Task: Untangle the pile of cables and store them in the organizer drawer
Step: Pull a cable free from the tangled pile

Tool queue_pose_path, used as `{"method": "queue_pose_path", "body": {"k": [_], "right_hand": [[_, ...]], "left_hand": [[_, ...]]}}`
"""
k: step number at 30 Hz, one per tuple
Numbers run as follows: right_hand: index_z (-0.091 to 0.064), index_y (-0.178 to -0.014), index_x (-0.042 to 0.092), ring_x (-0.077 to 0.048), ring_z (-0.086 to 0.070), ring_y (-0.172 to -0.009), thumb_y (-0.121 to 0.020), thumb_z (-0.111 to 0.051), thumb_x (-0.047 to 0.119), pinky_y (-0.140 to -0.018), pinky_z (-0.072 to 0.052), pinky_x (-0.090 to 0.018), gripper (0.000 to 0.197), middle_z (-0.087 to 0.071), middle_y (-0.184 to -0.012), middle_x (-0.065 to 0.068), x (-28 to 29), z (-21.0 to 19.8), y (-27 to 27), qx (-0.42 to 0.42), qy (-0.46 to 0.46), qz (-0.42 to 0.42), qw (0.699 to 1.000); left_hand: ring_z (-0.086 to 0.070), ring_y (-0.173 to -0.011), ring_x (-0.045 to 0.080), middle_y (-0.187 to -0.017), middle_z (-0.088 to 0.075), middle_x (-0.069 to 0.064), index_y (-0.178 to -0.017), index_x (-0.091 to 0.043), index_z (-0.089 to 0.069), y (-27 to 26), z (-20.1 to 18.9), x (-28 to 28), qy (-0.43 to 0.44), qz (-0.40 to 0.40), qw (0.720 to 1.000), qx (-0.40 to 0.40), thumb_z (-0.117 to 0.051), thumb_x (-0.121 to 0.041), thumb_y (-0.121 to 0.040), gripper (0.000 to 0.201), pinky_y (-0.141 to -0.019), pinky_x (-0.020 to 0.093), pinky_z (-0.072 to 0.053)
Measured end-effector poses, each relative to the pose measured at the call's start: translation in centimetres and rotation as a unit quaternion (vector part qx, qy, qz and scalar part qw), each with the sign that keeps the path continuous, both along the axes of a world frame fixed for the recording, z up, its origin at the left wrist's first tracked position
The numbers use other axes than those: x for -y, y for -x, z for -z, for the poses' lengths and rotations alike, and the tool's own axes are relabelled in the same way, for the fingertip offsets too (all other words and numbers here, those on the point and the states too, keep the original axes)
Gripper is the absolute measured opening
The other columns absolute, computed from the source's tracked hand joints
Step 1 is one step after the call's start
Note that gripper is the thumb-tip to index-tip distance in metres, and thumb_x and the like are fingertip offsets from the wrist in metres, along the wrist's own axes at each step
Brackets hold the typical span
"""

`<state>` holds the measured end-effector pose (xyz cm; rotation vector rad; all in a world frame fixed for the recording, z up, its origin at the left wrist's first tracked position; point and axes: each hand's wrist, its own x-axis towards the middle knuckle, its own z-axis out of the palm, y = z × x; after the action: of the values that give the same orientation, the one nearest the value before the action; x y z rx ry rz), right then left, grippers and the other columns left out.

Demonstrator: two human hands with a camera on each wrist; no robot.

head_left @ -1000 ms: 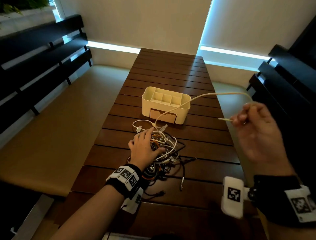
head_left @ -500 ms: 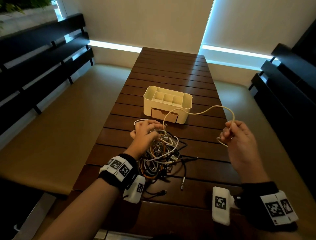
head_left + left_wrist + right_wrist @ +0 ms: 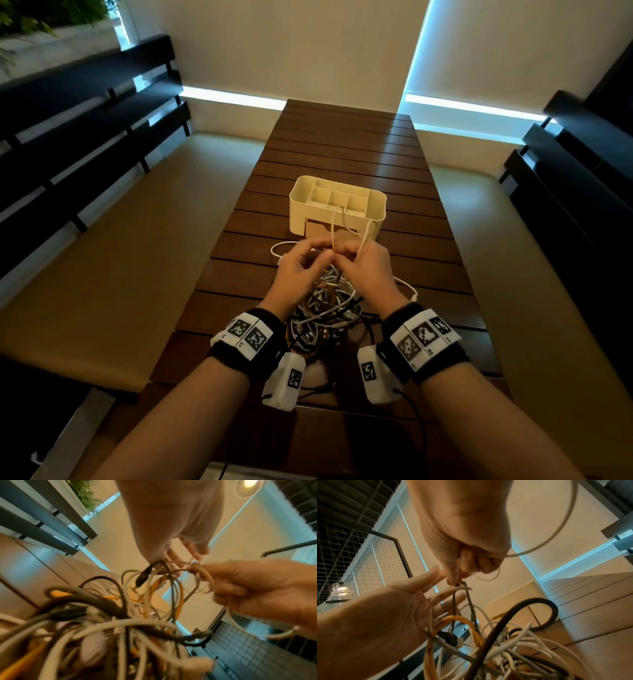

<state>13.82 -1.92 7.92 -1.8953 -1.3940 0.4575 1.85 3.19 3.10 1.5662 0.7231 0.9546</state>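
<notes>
A tangled pile of white, black and orange cables (image 3: 329,308) lies on the wooden table (image 3: 342,147), just in front of a cream organizer (image 3: 296,216) with a tan drawer front (image 3: 318,231). Both hands meet above the pile's far edge. My right hand (image 3: 363,267) grips a thin white cable (image 3: 570,520) in its curled fingers (image 3: 471,561); loops of this cable (image 3: 334,222) stand up in front of the organizer. My left hand (image 3: 393,615) shows an open palm, its fingertips (image 3: 433,573) touching the cable at the right hand's pinch. Pile strands (image 3: 102,622) hang close below.
Padded benches run along both sides of the table, left (image 3: 120,257) and right (image 3: 496,222), with dark slatted backs (image 3: 85,113). A white cable end (image 3: 409,289) trails right of the pile. Bare table slats stretch beyond the organizer to the wall.
My right hand has swung in from the right with the white cable, whose long arc is now small loops. My left hand has lifted off the pile to meet it.
</notes>
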Motion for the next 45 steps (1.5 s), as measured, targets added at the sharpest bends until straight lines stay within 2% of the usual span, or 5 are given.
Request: {"method": "queue_pose_path", "body": {"k": [7, 13, 19, 31, 45], "right_hand": [[-0.071, -0.082, 0.005, -0.009, -0.058, -0.079, -0.080, -0.070, 0.013, -0.071, -0.047, -0.009, 0.008, -0.062, -0.089, -0.004, -0.5, -2.9, 0.3, -0.090, -0.166, 0.017, 0.982], [-0.060, -0.068, 0.027, 0.004, -0.053, -0.064, -0.082, -0.068, 0.009, -0.061, -0.043, -0.011, 0.023, -0.058, -0.072, 0.006, -0.4, -8.4, -0.9, -0.245, -0.327, 0.081, 0.909], [-0.065, -0.066, 0.025, -0.005, -0.046, -0.061, -0.070, -0.072, 0.034, -0.066, -0.039, -0.023, 0.012, -0.061, -0.069, 0.008, -0.2, -13.3, -4.8, -0.262, -0.421, 0.119, 0.860], [-0.061, -0.073, 0.016, -0.007, -0.038, -0.049, -0.082, -0.067, 0.015, -0.048, -0.033, -0.022, 0.011, -0.056, -0.065, 0.006, 0.7, -16.8, -6.7, -0.295, -0.503, 0.147, 0.799], [-0.066, -0.110, 0.021, -0.012, -0.064, -0.086, -0.079, -0.071, 0.028, -0.083, -0.055, -0.031, 0.032, -0.070, -0.095, 0.002, 0.7, 1.4, -1.2, -0.068, 0.118, 0.043, 0.990]], "left_hand": [[-0.063, -0.083, 0.016, -0.080, -0.068, -0.006, -0.086, -0.022, -0.067, -0.3, 2.5, 0.0, 0.028, -0.048, 0.977, -0.208, -0.068, -0.046, -0.082, 0.024, -0.075, 0.032, -0.049], [-0.056, -0.117, 0.017, -0.130, -0.060, -0.001, -0.083, -0.031, -0.069, 0.6, 4.3, 0.6, 0.034, -0.063, 0.959, -0.275, -0.073, -0.048, -0.074, 0.020, -0.104, 0.044, -0.039], [-0.052, -0.116, 0.009, -0.141, -0.051, 0.000, -0.085, -0.007, -0.071, 1.5, 5.0, 1.0, 0.022, -0.097, 0.958, -0.270, -0.072, -0.025, -0.083, 0.018, -0.076, 0.002, -0.027], [-0.059, -0.071, 0.018, -0.074, -0.063, 0.002, -0.076, -0.014, -0.061, 1.0, 6.1, 0.6, -0.015, -0.100, 0.931, -0.350, -0.066, -0.046, -0.082, 0.034, -0.067, 0.036, -0.051], [-0.014, -0.145, 0.024, -0.155, -0.025, -0.005, -0.148, -0.035, -0.024, -0.7, 5.8, 1.9, -0.271, -0.085, 0.833, -0.474, -0.057, -0.020, -0.085, 0.072, -0.106, 0.054, -0.017]]}}
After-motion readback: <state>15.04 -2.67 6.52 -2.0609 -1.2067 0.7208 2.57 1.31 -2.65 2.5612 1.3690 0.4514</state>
